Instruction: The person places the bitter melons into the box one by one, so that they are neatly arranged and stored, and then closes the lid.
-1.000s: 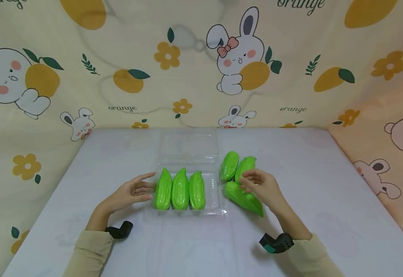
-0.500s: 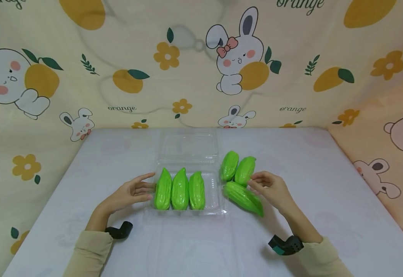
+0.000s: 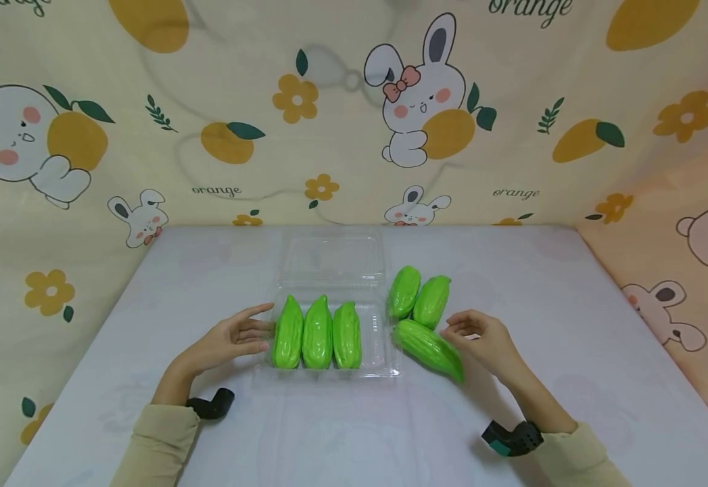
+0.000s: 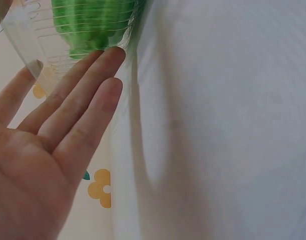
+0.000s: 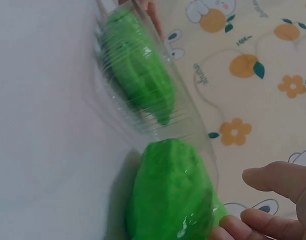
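Three glossy green, ridged bitter melons [image 3: 317, 335] lie side by side in a clear plastic clamshell box [image 3: 375, 341], its lid [image 3: 332, 260] folded back behind it. To the box's right, three more lie on the table, the nearest bitter melon [image 3: 428, 350] slanting toward the front. My left hand [image 3: 226, 341] is at the box's left wall, fingers extended; in the left wrist view, fingertips [image 4: 115, 57] overlap the ribbed plastic. Beside the slanting bitter melon hovers my right hand [image 3: 484, 343], fingers loosely bent and holding nothing. In the right wrist view, its thumb [image 5: 273, 177] stands apart from the other fingers.
A white-covered table [image 3: 329, 433] carries everything. Behind it and along both sides hangs a cream cloth [image 3: 341, 135] printed with rabbits and oranges. Two other loose bitter melons [image 3: 431, 301] lean close together near the box's back right corner.
My right hand has drawn back to the right and slightly toward me, away from over the loose bitter melons. My left hand and the box have stayed put.
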Demonstrator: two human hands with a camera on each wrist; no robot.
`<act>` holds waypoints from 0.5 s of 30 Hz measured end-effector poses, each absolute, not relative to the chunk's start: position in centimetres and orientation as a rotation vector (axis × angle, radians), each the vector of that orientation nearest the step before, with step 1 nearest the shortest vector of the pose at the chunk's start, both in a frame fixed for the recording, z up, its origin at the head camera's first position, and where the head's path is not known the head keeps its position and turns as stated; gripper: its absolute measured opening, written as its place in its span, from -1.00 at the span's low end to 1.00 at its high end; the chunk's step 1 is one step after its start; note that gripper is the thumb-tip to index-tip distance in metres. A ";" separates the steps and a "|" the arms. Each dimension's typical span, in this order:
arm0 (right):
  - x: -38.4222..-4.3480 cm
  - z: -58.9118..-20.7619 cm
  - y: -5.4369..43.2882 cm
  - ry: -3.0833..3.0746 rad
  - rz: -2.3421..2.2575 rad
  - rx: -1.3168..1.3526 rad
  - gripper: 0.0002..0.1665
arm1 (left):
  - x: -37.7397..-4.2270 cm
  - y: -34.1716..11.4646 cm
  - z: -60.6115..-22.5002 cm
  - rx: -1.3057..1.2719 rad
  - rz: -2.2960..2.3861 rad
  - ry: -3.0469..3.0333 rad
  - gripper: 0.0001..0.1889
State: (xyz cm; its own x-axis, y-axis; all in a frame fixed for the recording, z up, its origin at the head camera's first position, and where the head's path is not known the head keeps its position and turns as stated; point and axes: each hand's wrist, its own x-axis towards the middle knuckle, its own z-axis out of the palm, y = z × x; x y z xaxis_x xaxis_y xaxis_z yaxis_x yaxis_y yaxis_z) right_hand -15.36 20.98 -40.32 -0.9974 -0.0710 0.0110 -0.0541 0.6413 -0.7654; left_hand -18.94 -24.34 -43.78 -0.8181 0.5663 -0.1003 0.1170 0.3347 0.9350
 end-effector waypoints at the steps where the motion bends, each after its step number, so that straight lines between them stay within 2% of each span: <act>1: -15.3 -40.4 21.0 2.831 -1.307 -0.101 -0.69 | -18.9 -24.3 -43.8 0.602 1.488 2.193 -0.21; 15: -15.1 -41.7 21.5 2.716 -1.276 -0.056 -0.57 | -19.0 -24.4 -43.9 0.601 1.485 2.191 -0.21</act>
